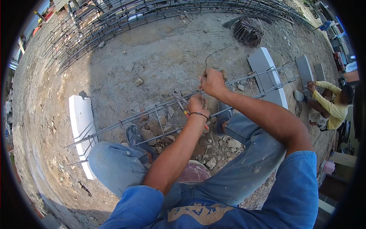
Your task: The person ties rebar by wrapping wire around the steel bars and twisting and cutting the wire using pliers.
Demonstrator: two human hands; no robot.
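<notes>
A rebar cage (155,110) of long bars and square stirrups lies across two pale blocks, in front of my knees. My left hand (197,105) is closed around pliers (180,102) with red and yellow handles, beside the upper bars. Just to its right, my right hand (213,83) pinches a thin dark wire (207,61) at the cage. The wire curves up and right toward a wire coil (248,32) on the ground. My fingertips partly hide the spot where wire and bar meet.
The left block (81,126) and right block (268,76) support the cage. More rebar cages (114,23) lie along the top. Rubble (211,162) is between my feet. A person in yellow (332,103) sits at the far right beside another block (305,69).
</notes>
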